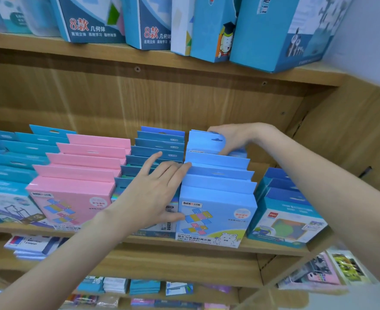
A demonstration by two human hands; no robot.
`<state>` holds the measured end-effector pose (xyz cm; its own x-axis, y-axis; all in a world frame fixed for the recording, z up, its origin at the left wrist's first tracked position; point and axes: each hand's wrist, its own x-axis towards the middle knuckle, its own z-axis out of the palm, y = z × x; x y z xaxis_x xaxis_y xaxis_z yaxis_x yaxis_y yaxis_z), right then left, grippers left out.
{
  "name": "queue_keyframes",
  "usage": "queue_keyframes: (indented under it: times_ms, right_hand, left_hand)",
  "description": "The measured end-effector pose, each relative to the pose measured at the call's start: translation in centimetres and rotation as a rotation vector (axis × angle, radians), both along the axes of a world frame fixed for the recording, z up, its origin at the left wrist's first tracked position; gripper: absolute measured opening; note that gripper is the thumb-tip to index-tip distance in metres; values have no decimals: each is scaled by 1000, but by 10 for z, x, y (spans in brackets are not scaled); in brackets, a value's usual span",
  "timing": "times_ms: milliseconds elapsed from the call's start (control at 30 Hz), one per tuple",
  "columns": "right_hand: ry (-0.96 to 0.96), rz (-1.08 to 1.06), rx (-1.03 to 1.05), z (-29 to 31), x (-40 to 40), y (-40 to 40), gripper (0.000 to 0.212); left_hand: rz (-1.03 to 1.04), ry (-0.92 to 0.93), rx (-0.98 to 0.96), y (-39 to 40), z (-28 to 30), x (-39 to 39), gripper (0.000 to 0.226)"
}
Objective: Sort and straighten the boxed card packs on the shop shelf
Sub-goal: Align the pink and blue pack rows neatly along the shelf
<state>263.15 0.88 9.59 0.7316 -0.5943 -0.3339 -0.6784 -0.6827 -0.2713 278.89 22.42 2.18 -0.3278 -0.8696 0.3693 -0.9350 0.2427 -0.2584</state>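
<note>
Nearest, the left hand point(155, 193) lies flat with straight fingers against the side of the light blue row point(218, 193) on the middle shelf point(263, 247), steadying it while the right hand point(227, 139) grips the rearmost pack point(207, 140), seemingly to square it

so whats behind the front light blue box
More light blue boxes stand in a row behind the front box; the right hand grips the rearmost. Their fronts are covered.
</note>
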Motion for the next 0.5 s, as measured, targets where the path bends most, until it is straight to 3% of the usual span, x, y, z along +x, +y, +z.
queue_keyframes:
  times_ms: [133, 333, 433, 500]
  right_hand:
    - [72, -104, 96, 7, -5, 6, 53]
    - [14, -212, 375, -7, -13, 0, 24]
    - [41, -213, 413, -3, -11, -1, 27]
    - [-43, -169, 325, 6, -7, 2, 36]
  left_hand:
    - [5, -18, -17, 0, 0, 0, 102]
    - [23, -8, -30, 1, -2, -2, 102]
    - [28, 5, -35, 1, -3, -3, 101]
    - [30, 10, -28, 0, -4, -3, 101]
